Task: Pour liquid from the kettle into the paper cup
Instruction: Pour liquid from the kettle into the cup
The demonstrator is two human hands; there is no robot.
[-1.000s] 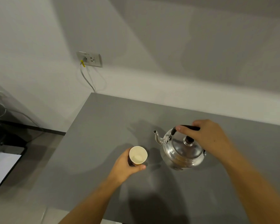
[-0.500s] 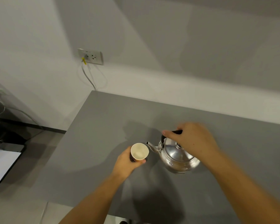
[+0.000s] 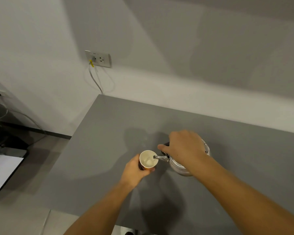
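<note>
A small paper cup with a pale inside stands on the grey table, and my left hand is wrapped around its side. My right hand grips the black handle of a shiny metal kettle. The kettle is tilted to the left, and its spout tip hangs over the cup's right rim. A pale patch shows inside the cup; I cannot tell whether liquid is flowing. My right hand hides most of the kettle's lid.
The table's left edge drops off to a floor with a dark device and white sheet. A wall socket with a cable sits on the white wall behind.
My right hand has carried the kettle left and tipped it, bringing the spout from beside the cup to over its rim. My left hand has kept its hold on the cup.
</note>
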